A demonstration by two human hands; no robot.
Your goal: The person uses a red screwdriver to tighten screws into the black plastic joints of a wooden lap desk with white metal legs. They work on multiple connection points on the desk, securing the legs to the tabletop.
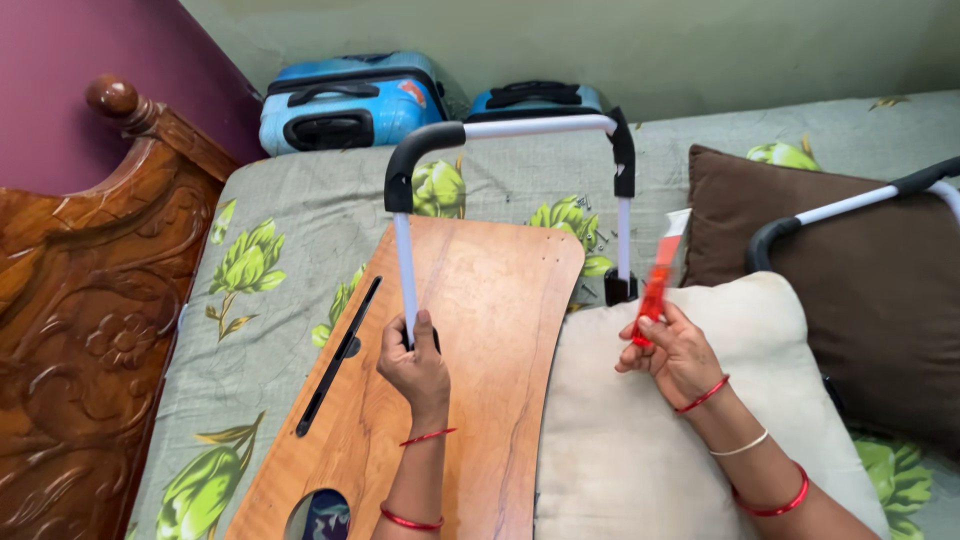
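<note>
Fingers of my left hand are wrapped tight around the lower end of a white tubular leg frame, a U-shaped bar with black corner bends, which stands upright over the wooden lap-table board. The board lies flat on the bed, with a long black slot along its left side and a round cut-out near its bottom edge. My right hand is closed on a red-handled tool with a pale upper end; it is blurred, so I cannot tell exactly what kind it is. That hand hovers over a cream cushion just beside the board, and a brown cushion lies further right with a second white and black leg frame across it. Two blue suitcases stand against the wall beyond the floral bedsheet, and a carved wooden headboard is at the left.
</note>
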